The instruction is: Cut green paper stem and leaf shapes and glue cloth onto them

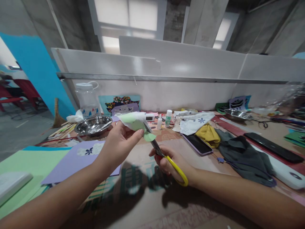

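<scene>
Between the thumb and fingers of my left hand (122, 138) is a small piece of paper or cloth (137, 122), white with a pale green part. My right hand (172, 162) grips a pair of scissors (176, 170) with yellow handles, fingers in the loops. The dark scissor blades (156, 146) point up and to the left and meet the right edge of the green-white piece. Both hands are raised above the cardboard-covered table (133, 203). Left of my left hand lies a purple sheet (69, 162) bearing a white patch with a dark flower.
Steel bowls (92, 125) and a clear bottle (87, 98) stand at the back left. Small glue bottles (168, 117) are at the back middle. To the right lie a phone (197, 144), yellow cloth (208, 135), grey cloth (245, 159) and a black phone-like object (273, 147). A white partition (186, 92) closes the back.
</scene>
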The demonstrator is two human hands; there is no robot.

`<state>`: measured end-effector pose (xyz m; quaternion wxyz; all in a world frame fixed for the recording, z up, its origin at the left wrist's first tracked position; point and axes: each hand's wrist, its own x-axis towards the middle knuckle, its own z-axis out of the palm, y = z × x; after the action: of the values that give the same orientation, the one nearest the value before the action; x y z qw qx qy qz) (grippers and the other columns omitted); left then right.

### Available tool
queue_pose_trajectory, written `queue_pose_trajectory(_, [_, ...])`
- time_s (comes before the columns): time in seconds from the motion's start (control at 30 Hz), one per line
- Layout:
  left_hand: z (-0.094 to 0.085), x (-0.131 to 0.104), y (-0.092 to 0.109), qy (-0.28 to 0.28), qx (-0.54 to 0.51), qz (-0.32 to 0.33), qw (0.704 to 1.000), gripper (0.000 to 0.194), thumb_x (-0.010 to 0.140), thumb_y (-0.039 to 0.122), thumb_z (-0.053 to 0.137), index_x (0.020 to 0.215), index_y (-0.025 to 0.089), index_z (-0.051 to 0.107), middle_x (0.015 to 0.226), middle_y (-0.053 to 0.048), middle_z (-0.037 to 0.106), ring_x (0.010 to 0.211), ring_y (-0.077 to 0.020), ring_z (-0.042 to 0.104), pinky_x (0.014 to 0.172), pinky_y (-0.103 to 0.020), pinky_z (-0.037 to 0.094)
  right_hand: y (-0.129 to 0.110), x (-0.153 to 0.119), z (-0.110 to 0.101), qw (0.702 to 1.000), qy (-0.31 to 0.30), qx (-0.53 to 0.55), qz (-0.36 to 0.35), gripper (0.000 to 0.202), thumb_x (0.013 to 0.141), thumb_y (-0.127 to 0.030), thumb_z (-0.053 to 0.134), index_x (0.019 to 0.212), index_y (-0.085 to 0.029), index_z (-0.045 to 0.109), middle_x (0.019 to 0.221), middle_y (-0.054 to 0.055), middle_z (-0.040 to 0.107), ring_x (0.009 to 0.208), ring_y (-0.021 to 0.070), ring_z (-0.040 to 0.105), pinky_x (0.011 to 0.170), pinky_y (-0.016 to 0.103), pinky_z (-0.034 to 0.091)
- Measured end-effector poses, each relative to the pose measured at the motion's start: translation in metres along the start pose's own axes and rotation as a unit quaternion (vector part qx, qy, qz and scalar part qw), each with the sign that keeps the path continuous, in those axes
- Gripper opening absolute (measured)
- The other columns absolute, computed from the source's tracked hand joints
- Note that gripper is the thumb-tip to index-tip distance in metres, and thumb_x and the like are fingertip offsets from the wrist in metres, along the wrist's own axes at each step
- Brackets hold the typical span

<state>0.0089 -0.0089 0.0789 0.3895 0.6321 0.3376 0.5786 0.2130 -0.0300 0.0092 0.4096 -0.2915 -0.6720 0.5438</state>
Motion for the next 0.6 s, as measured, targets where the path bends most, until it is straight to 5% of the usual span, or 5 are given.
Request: queue_pose_trajectory(0.6, [0.0004, -0.001, -0.0015, -0.005, 0.022, 0.016, 1.0, 0.038, 0.083, 0.033, 0.075, 0.112, 0.015, 0.059, 0.109, -0.011, 0.076, 0.103, -0.0249, 0.072, 0.09, -0.037, 0.058, -0.0025, -0.0005, 0.0001, 1.0, 0.002, 0.0, 0.0, 0.064, 0.078, -0.072, 0.068, 0.109, -0.017, 0.058, 0.075, -0.005, 0.044, 0.053, 0.0058, 0.034, 0.047, 0.021, 0.028])
